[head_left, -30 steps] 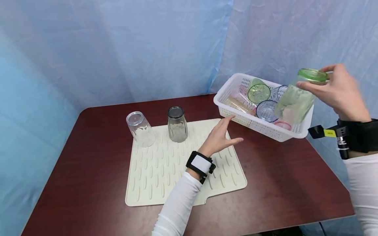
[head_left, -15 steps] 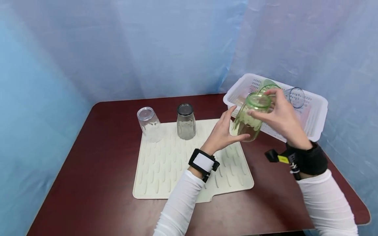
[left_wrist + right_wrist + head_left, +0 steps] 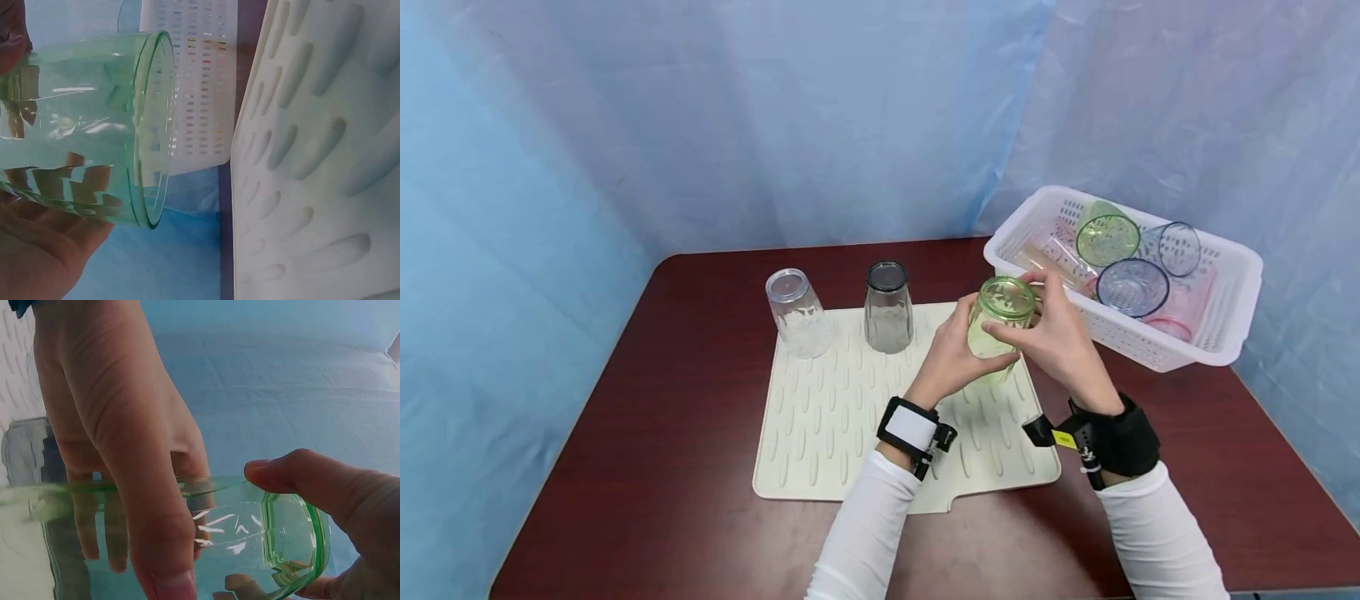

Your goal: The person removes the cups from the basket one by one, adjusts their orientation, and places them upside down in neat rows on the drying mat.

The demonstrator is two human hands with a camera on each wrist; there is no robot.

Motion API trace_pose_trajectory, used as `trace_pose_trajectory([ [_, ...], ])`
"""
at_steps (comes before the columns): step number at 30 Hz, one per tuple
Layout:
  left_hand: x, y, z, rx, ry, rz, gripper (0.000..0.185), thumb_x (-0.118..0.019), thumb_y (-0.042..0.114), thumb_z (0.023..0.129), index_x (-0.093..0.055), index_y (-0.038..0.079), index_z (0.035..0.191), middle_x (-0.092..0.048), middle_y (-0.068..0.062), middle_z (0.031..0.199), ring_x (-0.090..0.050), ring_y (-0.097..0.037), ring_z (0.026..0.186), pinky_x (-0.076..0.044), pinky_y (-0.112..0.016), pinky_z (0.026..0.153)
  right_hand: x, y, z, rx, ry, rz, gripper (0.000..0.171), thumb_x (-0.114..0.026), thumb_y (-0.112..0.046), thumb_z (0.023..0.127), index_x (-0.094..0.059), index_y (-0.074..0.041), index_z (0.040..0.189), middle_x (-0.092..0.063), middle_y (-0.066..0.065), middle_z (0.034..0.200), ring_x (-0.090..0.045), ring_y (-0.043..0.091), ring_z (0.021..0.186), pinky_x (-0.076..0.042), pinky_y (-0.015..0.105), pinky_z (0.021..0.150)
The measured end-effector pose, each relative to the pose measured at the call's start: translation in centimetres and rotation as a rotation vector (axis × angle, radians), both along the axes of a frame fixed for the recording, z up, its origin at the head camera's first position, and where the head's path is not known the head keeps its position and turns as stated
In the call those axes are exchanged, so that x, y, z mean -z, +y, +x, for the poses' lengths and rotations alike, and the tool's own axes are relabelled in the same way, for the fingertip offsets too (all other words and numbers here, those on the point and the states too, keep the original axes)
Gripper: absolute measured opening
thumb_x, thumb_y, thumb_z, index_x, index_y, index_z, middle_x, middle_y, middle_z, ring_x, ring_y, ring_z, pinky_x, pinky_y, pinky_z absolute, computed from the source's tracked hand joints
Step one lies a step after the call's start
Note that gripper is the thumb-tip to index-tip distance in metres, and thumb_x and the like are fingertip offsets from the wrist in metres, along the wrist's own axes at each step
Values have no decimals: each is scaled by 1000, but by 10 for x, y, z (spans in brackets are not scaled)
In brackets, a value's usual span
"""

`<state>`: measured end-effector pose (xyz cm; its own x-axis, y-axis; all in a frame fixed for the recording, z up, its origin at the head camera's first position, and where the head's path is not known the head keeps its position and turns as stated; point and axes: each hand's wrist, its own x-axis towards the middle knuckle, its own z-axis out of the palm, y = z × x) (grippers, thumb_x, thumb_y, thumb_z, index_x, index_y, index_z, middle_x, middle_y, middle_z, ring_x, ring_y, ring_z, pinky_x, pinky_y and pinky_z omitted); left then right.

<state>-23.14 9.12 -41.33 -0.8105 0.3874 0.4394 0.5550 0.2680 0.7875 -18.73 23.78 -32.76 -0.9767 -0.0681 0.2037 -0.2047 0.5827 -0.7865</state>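
A clear green drinking glass (image 3: 988, 340) is held upside down over the right rear part of the cream ribbed mat (image 3: 850, 433). My right hand (image 3: 1063, 346) pinches its base, which faces up, between thumb and fingers. Lower down, my left hand (image 3: 950, 357) wraps the glass body, thumb on the near side and fingers behind. In the left wrist view the open rim of the green glass (image 3: 81, 128) hangs apart from the mat (image 3: 300, 212). The right wrist view has the left thumb lying across the glass wall.
Toward the mat's back edge, a clear glass (image 3: 805, 325) and a smoky grey glass (image 3: 889, 321) stand upside down. A white perforated basket (image 3: 1242, 312) at the right holds several coloured glasses. Blue cloth (image 3: 812, 125) hangs behind the dark red table (image 3: 655, 433).
My right hand has carried the green glass from the basket leftward to above the mat. My left hand, earlier held out with fingers spread, has closed round its body.
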Motion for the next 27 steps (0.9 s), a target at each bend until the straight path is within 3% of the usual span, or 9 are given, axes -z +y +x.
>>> trace_pose_trajectory([
  [3, -1, 3, -8, -23, -6, -8, 84, -84, 26, 76, -33, 8, 140, -52, -10, 132, -51, -17, 121, -45, -31, 95, 20, 13, -14, -35, 9, -119, 82, -78, -26, 83, -26, -10, 145, -38, 21, 143, -37, 33, 133, -34, 44, 105],
  [6, -1, 7, -21, -39, -48, -13, 84, -84, 25, 75, -32, 7, 139, -52, -11, 130, -52, -20, 119, -45, -31, 92, 64, 52, -42, -49, 57, -248, 92, -81, -27, 80, -22, -21, 151, -32, 12, 150, -28, 25, 140, -23, 36, 113],
  [8, 1, 10, -32, -50, -78, -7, 84, -84, 24, 75, -32, 6, 138, -52, -12, 130, -52, -21, 119, -46, -32, 92, 103, 88, -59, -27, 114, -288, 92, -80, -25, 80, -21, -27, 151, -31, 5, 151, -28, 19, 140, -22, 31, 113],
  [10, 6, 11, -44, -67, -102, 8, 84, -85, 22, 75, -32, 6, 138, -52, -13, 130, -51, -22, 120, -45, -33, 92, 91, 91, -39, 37, 110, -288, 90, -78, -25, 82, -20, -25, 151, -35, 5, 149, -32, 20, 137, -25, 29, 111],
  [15, 22, 2, -63, -163, -165, 71, 82, -85, 18, 74, -31, 6, 135, -53, -15, 128, -52, -24, 117, -45, -35, 92, 25, 55, 42, 188, 34, -294, 76, -73, -15, 87, -27, -13, 147, -40, 17, 140, -42, 26, 130, -36, 20, 101],
  [21, 34, -14, -68, -213, -269, 146, 82, -84, 16, 75, -30, 9, 137, -48, -15, 133, -48, -27, 122, -42, -42, 97, 48, 66, 65, 280, 7, -400, 72, -72, -8, 87, -30, -12, 145, -38, 16, 138, -48, 14, 119, -42, 12, 91],
  [27, 40, -22, -71, -241, -254, 125, 82, -84, 13, 75, -29, 6, 136, -47, -18, 132, -48, -29, 121, -41, -40, 98, 63, 75, 68, 358, -5, -461, 68, -73, -9, 87, -33, -12, 142, -38, 17, 137, -50, 13, 114, -44, 9, 84],
])
